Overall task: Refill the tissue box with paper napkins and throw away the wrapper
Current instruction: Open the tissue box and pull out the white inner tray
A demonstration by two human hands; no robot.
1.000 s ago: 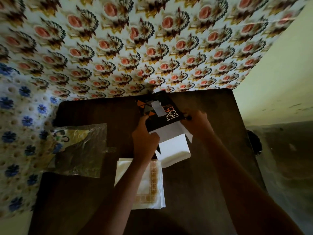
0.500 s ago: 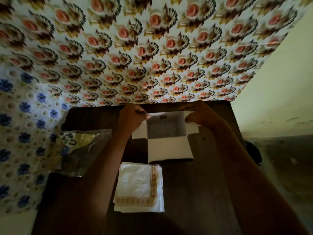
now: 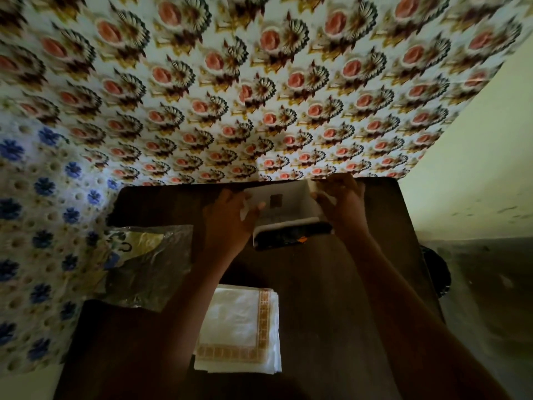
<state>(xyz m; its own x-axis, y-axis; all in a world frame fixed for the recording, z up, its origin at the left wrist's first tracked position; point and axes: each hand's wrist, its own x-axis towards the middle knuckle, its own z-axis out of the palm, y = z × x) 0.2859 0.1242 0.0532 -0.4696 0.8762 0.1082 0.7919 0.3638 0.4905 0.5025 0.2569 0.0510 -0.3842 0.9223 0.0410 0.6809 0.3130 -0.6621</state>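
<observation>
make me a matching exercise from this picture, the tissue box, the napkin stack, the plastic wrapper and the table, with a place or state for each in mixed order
Things:
1. tissue box
2. napkin stack
3. plastic wrapper
4. table

Places or states:
A. lying at the table's left edge, crumpled, untouched
B. dark wood, carrying everything else
C. held open at the far end by the left hand and the right hand
D. lying flat near the camera, gold-patterned border

Pairs: 1-C, 2-D, 3-A, 4-B
</observation>
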